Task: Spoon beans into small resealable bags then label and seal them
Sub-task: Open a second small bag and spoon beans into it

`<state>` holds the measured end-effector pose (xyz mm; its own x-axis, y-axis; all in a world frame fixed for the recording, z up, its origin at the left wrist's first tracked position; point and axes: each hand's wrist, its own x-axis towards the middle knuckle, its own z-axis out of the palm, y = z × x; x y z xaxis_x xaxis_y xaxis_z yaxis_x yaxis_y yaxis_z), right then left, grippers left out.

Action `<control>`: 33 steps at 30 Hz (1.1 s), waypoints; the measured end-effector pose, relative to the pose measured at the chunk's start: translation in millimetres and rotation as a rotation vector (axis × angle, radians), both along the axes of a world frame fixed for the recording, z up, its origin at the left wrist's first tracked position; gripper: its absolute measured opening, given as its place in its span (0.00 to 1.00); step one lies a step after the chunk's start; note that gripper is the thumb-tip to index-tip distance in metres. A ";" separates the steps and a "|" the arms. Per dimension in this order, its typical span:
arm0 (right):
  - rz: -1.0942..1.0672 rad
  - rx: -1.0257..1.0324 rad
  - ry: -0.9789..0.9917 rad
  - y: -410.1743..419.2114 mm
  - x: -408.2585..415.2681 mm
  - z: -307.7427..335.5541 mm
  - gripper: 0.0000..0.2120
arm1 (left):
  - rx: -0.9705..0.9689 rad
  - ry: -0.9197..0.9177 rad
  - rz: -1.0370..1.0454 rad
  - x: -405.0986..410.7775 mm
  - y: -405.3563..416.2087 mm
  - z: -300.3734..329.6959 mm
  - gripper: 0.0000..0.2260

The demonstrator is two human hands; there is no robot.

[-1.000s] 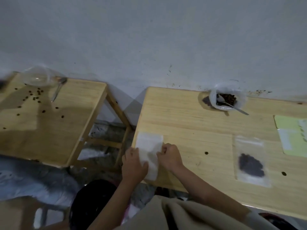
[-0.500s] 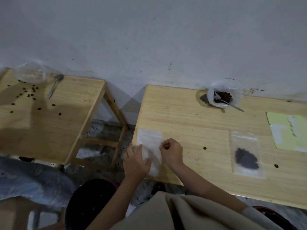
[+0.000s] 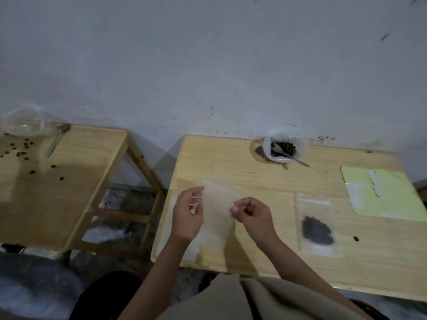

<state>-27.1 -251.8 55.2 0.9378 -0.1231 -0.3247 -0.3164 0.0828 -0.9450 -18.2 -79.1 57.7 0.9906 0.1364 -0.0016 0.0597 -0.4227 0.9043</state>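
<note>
An empty clear resealable bag (image 3: pixel 218 211) hangs blurred between my hands above the near left corner of the right table (image 3: pixel 265 181). My left hand (image 3: pixel 187 215) holds its left edge with curled fingers. My right hand (image 3: pixel 251 215) pinches its right edge. More clear bags (image 3: pixel 172 229) lie flat under my left hand. A bag with dark beans (image 3: pixel 317 229) lies flat to the right. A white bowl of beans (image 3: pixel 285 147) with a spoon (image 3: pixel 291 155) stands at the back by the wall.
A yellow-green label sheet (image 3: pixel 388 195) lies at the right edge. A loose bean (image 3: pixel 356 238) sits near the filled bag. The left table (image 3: pixel 80 181) carries a clear bowl (image 3: pixel 23 123), a spoon (image 3: pixel 56 139) and several scattered beans. A gap separates the tables.
My hands have lifted the empty bag off the stack and moved it up and right; it was lying flat under them before. The camera has tilted slightly.
</note>
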 end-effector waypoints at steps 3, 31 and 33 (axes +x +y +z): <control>0.009 -0.001 -0.035 -39.3 13.2 26.4 0.05 | -0.006 -0.034 -0.093 16.7 -23.3 18.0 0.23; 0.063 -0.033 -0.132 -111.1 45.1 75.0 0.08 | -0.293 -0.010 -0.020 50.7 -141.0 77.3 0.13; 0.059 -0.030 -0.109 -111.4 45.4 77.0 0.07 | -0.291 0.014 0.007 50.7 -143.0 79.1 0.13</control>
